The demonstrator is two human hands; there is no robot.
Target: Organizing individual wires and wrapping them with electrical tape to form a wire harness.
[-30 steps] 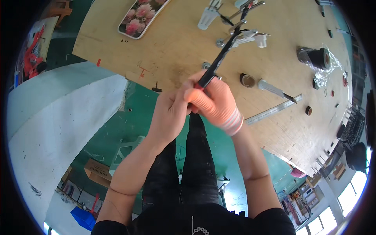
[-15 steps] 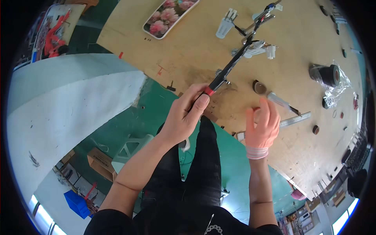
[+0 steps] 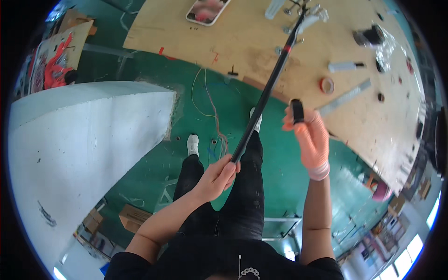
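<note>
A long black-wrapped wire harness [image 3: 261, 102] runs at a slant from my body over the table edge. Around its near end my bare left hand [image 3: 215, 179] is closed, above my legs. A red band [image 3: 287, 48] circles the harness farther up, and its far end branches into wires with pale connectors [image 3: 313, 19] over the table. My right hand [image 3: 315, 140], in an orange glove, is closed on a roll of black tape [image 3: 297, 111], held upright just off the table's near edge and apart from the harness.
On the wooden table [image 3: 186, 46] lie a steel ruler [image 3: 345, 97], another tape roll [image 3: 326, 85], a pale-handled cutter [image 3: 344, 66], a plastic-wrapped black roll [image 3: 371, 36] and a flower-patterned phone-like object [image 3: 205, 10]. A white curved structure [image 3: 93, 126] stands at left. Loose wires [image 3: 217, 121] hang toward the green floor.
My left hand has drawn back toward my body, and more of the harness's black length now shows. My right hand has lifted a black tape roll off the table.
</note>
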